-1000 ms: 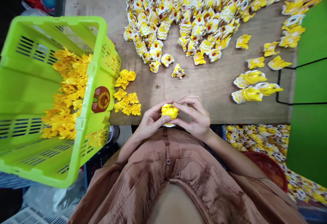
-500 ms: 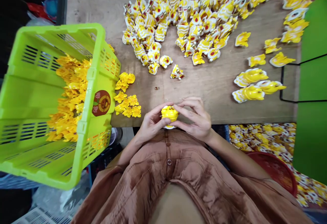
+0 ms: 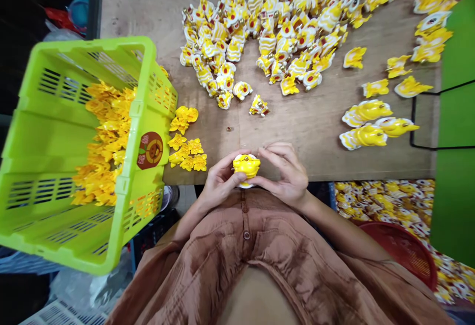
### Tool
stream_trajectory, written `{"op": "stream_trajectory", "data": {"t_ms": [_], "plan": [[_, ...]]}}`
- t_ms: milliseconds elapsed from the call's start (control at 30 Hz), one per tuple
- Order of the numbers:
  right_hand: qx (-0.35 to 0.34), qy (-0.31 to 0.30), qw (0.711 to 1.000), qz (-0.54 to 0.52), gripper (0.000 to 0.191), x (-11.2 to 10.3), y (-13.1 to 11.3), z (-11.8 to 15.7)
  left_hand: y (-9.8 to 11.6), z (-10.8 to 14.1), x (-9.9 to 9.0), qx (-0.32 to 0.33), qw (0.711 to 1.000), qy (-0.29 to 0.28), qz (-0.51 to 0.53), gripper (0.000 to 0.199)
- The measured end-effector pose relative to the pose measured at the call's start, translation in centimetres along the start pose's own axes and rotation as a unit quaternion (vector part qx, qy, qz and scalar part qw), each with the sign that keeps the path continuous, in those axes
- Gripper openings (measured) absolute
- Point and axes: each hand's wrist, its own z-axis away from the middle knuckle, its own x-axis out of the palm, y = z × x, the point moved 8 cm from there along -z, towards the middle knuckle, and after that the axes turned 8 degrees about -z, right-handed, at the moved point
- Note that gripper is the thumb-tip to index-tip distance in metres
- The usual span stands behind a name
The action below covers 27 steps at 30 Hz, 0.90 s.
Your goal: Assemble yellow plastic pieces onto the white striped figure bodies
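Observation:
Just over the table's front edge, my left hand pinches a small glossy yellow plastic figure piece with a white rim. My right hand is at its other side: the thumb touches the lower right of the piece, and the curved index finger reaches its upper right edge. The piece's underside is hidden. Left of my hands lie several yellow flower-shaped pieces. Beyond my hands, a single yellow-and-white piece with red spots rests on the wooden table.
A lime-green crate at the left holds many yellow pieces. Heaps of yellow-and-white figures cover the far table. Several striped yellow pieces lie at the right, near a thin black wire frame. Below right stands a red basket.
The piece has turned slightly between my fingers, showing more of its white upper rim. My right index fingertip has shifted a little to the right. The whole view has drifted slightly.

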Motion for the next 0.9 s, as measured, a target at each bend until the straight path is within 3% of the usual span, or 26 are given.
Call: {"op": "stream_trajectory", "data": {"t_ms": [200, 367, 467, 733, 900], "plan": [[0.01, 0.012, 0.999, -0.045, 0.063, 0.3, -0.1, 0.2, 0.7, 0.2, -0.1, 0.033, 0.999, -0.009, -0.022, 0.052], [0.173, 0.011, 0.974, -0.144, 0.055, 1.5, 2.1, 1.4, 1.6, 0.1, -0.2, 0.087, 0.993, -0.001, -0.082, 0.052], [0.233, 0.023, 0.95, -0.209, 0.056, 2.1, 2.8, 2.1, 1.8, 0.1, -0.2, 0.108, 0.988, 0.003, -0.109, 0.052], [0.269, 0.046, 0.93, -0.247, 0.049, 2.5, 2.9, 2.7, 2.7, 0.2, -0.5, 0.159, 0.967, 0.049, -0.193, 0.053], [0.252, 0.058, 0.93, -0.26, 0.043, 3.0, 2.6, 3.1, 3.5, 0.3, -0.4, 0.209, 0.945, 0.064, -0.244, 0.051]]}}
